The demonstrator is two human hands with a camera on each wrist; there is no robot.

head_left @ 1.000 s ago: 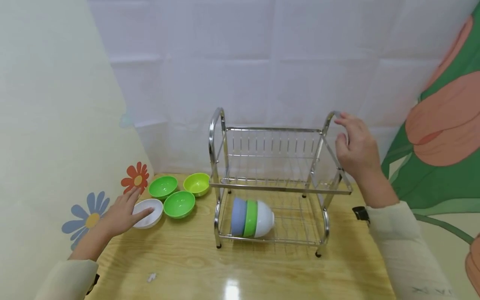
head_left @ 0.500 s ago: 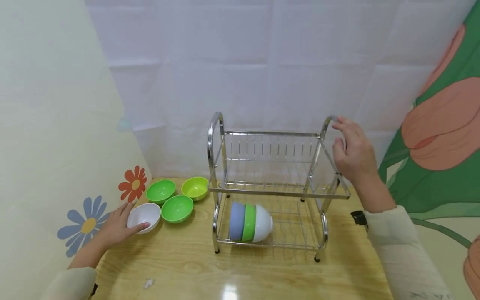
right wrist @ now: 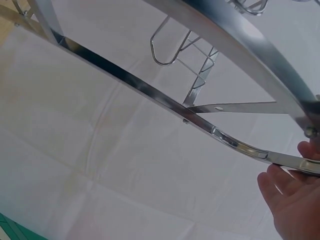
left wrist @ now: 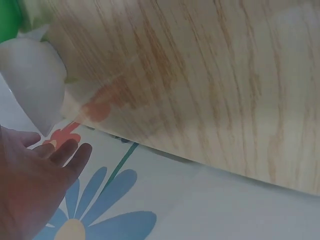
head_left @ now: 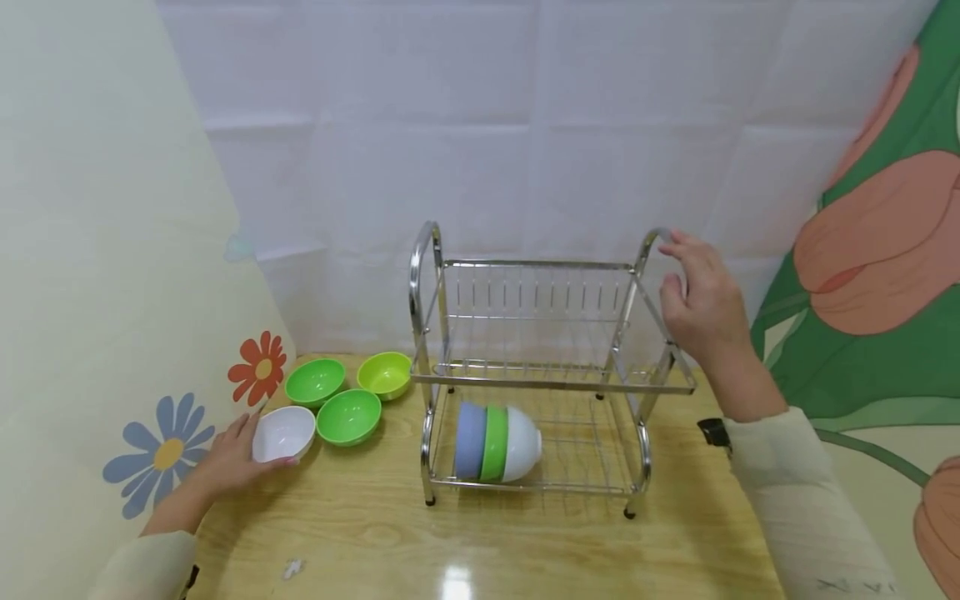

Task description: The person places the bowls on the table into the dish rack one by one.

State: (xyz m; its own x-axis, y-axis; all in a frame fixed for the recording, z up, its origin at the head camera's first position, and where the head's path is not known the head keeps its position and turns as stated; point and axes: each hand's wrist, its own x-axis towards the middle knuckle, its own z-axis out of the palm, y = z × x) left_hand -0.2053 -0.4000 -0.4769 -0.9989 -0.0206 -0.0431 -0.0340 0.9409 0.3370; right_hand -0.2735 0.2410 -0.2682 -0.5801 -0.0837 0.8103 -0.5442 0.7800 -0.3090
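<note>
At the left of the head view my left hand (head_left: 232,457) holds the side of a white bowl (head_left: 285,435), fingers along its left side and thumb at its near side. In the left wrist view the bowl (left wrist: 37,80) shows beside the fingers (left wrist: 75,157); the thumb is hidden. My right hand (head_left: 705,300) has its fingers over the right top rail of a two-tier metal dish rack (head_left: 555,385). In the right wrist view a fingertip of the right hand (right wrist: 300,200) shows beyond the rail (right wrist: 290,161).
Two green bowls (head_left: 349,417) and a yellow-green bowl (head_left: 386,375) stand beside the white one. On the rack's lower tier a blue bowl (head_left: 470,442), a green bowl (head_left: 494,443) and a white bowl (head_left: 522,444) nest on their sides. A fabric wall (head_left: 487,150) stands behind.
My left hand has come down from above the white bowl to its side, its thumb moving from over the bowl to its near outside. The right hand stays on the rack.
</note>
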